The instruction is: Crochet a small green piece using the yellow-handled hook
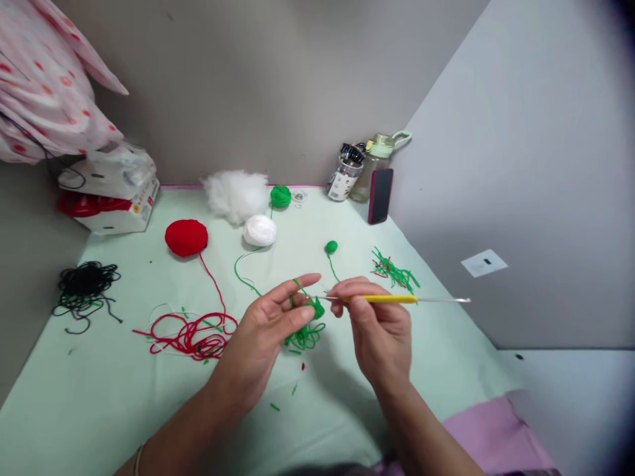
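My left hand (270,324) pinches a small green crochet piece (318,308) between thumb and fingers. Green yarn loops round its raised index finger. In my right hand (380,324) is a crochet hook (391,299) with a yellow handle, held level like a pen. The hook's left tip reaches the green piece; its other metal end points right. Whether a loop sits on the tip is too small to tell. Loose green yarn (303,337) hangs in a tangle under the left hand. A small green ball (331,247) lies beyond my right hand, its strand running toward the fingers.
Red yarn ball (186,238), white yarn ball (260,231), green yarn ball (280,196) and white stuffing (237,196) lie at the back. Black yarn (88,291) and tangled red yarn (193,336) are left. Green scraps (395,270), a phone (380,196), a bottle (364,173) and a jar (344,178) stand right.
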Available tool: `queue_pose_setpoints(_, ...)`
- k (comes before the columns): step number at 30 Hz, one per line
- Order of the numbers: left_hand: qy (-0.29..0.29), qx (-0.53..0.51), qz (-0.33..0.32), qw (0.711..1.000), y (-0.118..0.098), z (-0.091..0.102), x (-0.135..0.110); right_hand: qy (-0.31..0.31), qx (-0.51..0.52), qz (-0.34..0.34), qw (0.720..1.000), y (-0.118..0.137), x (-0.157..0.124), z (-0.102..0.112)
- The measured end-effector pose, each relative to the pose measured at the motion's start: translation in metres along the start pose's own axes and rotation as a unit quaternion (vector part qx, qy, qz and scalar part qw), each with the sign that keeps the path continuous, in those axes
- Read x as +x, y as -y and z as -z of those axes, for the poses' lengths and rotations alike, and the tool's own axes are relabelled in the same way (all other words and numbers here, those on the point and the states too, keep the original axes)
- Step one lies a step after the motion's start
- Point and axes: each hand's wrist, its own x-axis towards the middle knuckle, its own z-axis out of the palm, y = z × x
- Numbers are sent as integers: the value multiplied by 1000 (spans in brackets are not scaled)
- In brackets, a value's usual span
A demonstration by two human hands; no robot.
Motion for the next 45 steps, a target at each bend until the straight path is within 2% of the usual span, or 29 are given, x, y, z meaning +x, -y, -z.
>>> queue_pose_setpoints(3,7,33,-20,999,5,-2,-1,21,-35,8,999,0,-1,-5)
queue_pose_setpoints(8,-25,25,-39,999,10,-2,0,21,-105,63,992,1,-6,-8)
queue_pose_setpoints(12,-14,16,-23,1000,8,-3,-1,1,-8,-17,1000,-4,-4,-4)
queue_pose_setpoints(16,-10,34,-17,999,4,-4,-3,-15,75,-92,993,-8,0,0)
queue_pose_setpoints(20,-6,51,-29,998,2,-1,-3,-9,117,-112,987,-6,3,2)
queue_pose_setpoints(24,-7,54,-30,998,2,0,-2,21,102,-103,989,-4,4,6)
queue_pose_setpoints(28,-13,74,-43,996,3,1,-2,31,15,-44,998,0,1,10)
queue_pose_setpoints(32,-31,126,-81,988,4,3,-2,69,-112,67,989,4,-5,11)
queue_pose_setpoints(34,-44,140,-95,985,6,3,-2,92,-180,140,969,4,-8,11)
queue_pose_setpoints(36,-42,114,-85,989,7,2,-2,108,-276,220,929,1,-11,11)
queue_pose_setpoints(38,-21,46,-36,998,6,1,-2,119,-352,281,885,-1,-12,10)
queue_pose_setpoints(39,-12,8,-5,1000,5,0,-1,115,-357,291,880,-2,-12,9)
queue_pose_setpoints(40,-6,-23,22,999,4,0,-1,100,-336,283,893,-2,-12,8)
queue_pose_setpoints(41,-5,-43,40,998,2,-1,-1,76,-294,255,918,-2,-11,7)
queue_pose_setpoints(43,-14,-51,43,998,-1,-1,0,19,-167,155,974,-1,-8,6)
queue_pose_setpoints(45,-18,-33,26,999,-2,-2,-1,-8,-44,46,998,0,-3,4)
